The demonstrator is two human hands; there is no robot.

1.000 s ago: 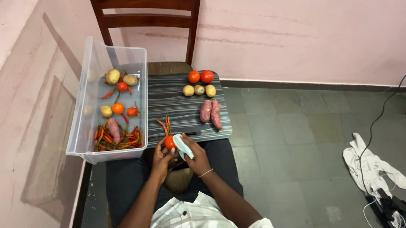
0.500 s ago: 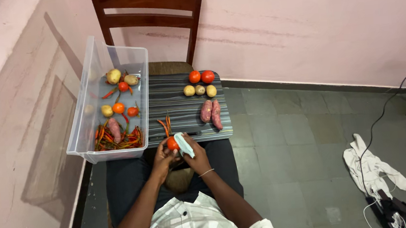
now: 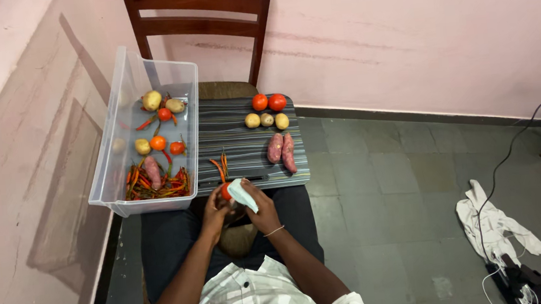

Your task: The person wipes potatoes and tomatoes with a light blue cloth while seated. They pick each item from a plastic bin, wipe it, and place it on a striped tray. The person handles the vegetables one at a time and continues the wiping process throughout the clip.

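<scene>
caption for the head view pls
Seated person wipes a tomato with a cloth, both hands over the striped board.

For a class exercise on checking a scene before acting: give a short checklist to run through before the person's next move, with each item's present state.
1. Tomato held in left hand: ok.
2. White cloth in right hand touches the tomato: ok.
3. Striped board level on the chair: ok.
4. Bare board space beside the chillies: ok.
5. Clear bin within arm's reach: ok.
6. Tomato wiped clean: cannot tell.
</scene>
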